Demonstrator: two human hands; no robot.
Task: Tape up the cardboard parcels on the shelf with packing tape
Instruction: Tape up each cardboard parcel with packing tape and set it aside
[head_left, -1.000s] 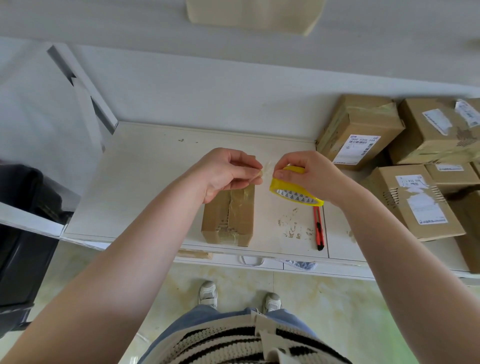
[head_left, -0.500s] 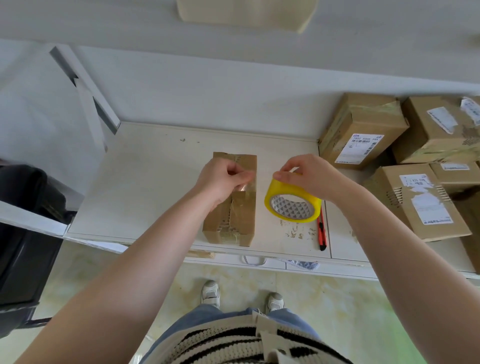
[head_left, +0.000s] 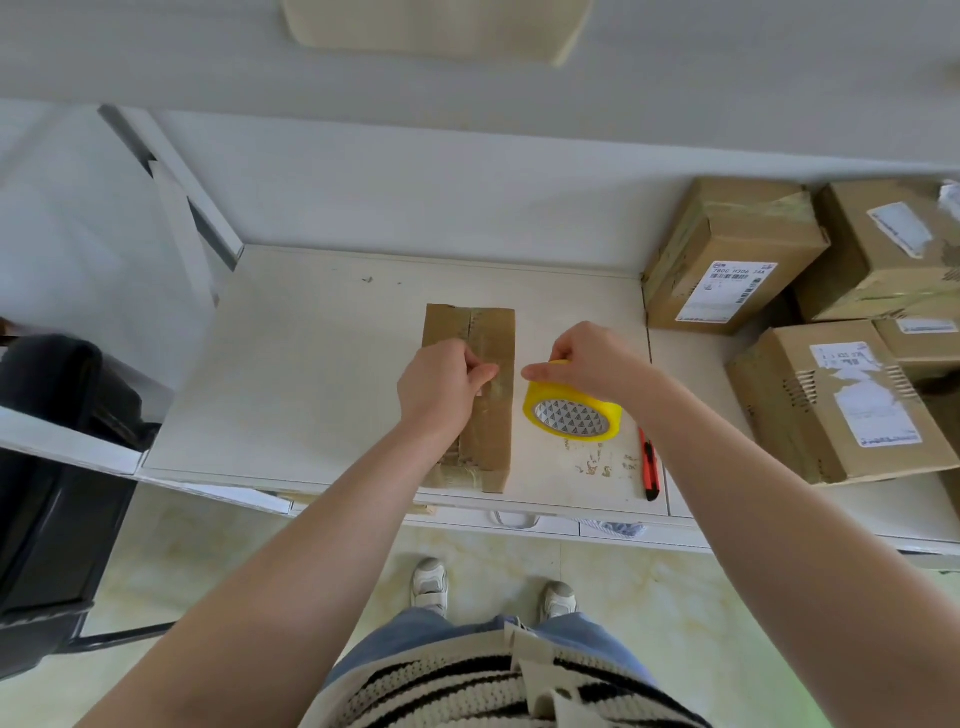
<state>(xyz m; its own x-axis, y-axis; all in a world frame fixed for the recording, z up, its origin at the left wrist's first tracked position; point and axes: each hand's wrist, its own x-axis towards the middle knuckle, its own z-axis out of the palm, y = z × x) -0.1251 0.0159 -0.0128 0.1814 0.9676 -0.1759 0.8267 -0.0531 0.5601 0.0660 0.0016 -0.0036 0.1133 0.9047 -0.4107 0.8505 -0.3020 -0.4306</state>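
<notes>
The two hands are now lower than half a second ago: the tape end, which was being held up in the air between them a second ago, is being brought down onto the top of the flat brown cardboard parcel (head_left: 470, 395). The parcel is lying lengthwise near the front edge of the white laminate shelf board (head_left: 311, 374), unmoved throughout. This suggests the step in hand is anchoring a fresh strip across the parcel's top face.

The left hand (head_left: 441, 387) is pinching the free tape end between thumb and curled fingers while resting on the parcel top. The right hand (head_left: 587, 358) is gripping the yellow ring-shaped roll of packing tape (head_left: 574, 410) from above, fingers curled over its rim, index finger extended towards the left hand. The roll is now sitting just beside the parcel's right edge; whether it is touching the shelf cannot be determined.

Materials: the parcel is matt corrugated board with glossy, wrinkled clear tape already running along its centre seam. The roll has a smooth yellow outer band and a core printed with grey triangles. The tape span between the hands is transparent and barely visible.

A slim red and black utility knife (head_left: 649, 462) is lying on the shelf, near the roll.
</notes>
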